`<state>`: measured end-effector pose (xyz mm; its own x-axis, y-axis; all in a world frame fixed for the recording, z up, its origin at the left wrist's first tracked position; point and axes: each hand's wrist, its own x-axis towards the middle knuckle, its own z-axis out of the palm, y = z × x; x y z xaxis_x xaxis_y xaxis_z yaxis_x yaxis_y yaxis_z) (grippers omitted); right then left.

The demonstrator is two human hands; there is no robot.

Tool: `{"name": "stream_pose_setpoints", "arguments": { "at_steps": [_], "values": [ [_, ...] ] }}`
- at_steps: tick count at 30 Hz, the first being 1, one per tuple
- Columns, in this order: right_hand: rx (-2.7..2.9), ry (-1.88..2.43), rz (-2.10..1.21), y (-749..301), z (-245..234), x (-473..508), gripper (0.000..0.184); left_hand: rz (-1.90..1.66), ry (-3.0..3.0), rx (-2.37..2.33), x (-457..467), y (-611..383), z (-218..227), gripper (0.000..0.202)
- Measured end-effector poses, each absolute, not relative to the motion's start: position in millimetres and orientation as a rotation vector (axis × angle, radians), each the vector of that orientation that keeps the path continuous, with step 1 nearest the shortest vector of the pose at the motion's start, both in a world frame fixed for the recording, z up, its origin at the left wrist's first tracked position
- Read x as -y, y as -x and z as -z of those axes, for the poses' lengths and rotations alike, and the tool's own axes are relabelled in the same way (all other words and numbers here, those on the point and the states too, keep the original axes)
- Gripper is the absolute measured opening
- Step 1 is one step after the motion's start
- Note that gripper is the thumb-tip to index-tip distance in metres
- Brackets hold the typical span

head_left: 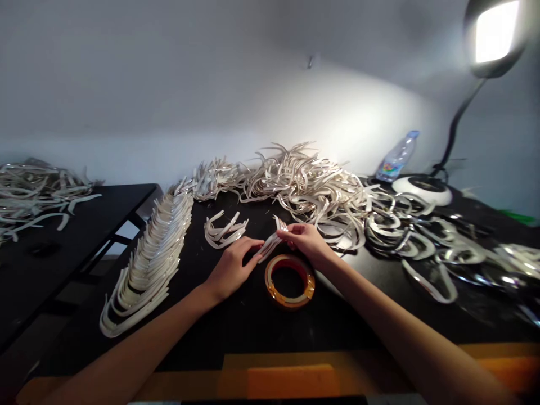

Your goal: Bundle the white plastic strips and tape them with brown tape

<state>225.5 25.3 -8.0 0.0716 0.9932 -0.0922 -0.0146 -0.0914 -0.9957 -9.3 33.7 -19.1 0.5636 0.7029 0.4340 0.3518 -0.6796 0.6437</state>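
Item: small bundle of pale curved strips (270, 243), mid-frame, long axis slanting lower left to upper right. My right hand (306, 242) pinches its upper end, fingers narrow. My left hand (231, 269), holding nothing, lies just beside its lower end.

Narrow curved silvery-white strips (270, 243), loosely bunched, tilted

Between the left hand (231, 270) and right hand (307, 243) we note pale curved strips of glossy, apparently plastic material (268, 246); just below the hands, a ring of smooth translucent orange tape (289, 281) rests on a matt black tabletop (253, 332).
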Motion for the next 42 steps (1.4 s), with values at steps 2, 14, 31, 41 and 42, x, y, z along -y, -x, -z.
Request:
{"name": "stream_pose_setpoints", "arguments": {
  "at_steps": [2, 14, 31, 41, 42],
  "values": [
    [1.114, 1.35, -1.204, -227.6, 9.6, -28.2, 0.046, -0.894, -2.478, -0.754, -35.1, 13.0, 17.5, 0.031],
    [1.338, 1.448, -1.067, -226.3, 25.8, -34.6, 0.031, -0.77, -1.978, -0.797, -36.0, 14.0, 21.7, 0.033],
    [1.123, 1.226, -1.243, -215.8, 16.6, -25.4, 0.043, -0.736, -1.604, -0.846, -44.2, 14.2, 20.0, 0.03],
    [1.122, 1.257, -1.287, -213.7, 13.0, -22.4, 0.045, -0.681, -1.663, -0.878, -41.4, 14.6, 14.8, 0.025],
    [1.128, 1.271, -1.284, -213.7, 11.2, -21.6, 0.044, -0.681, -1.678, -0.886, -40.5, 14.2, 14.8, 0.024]
  ]
}}
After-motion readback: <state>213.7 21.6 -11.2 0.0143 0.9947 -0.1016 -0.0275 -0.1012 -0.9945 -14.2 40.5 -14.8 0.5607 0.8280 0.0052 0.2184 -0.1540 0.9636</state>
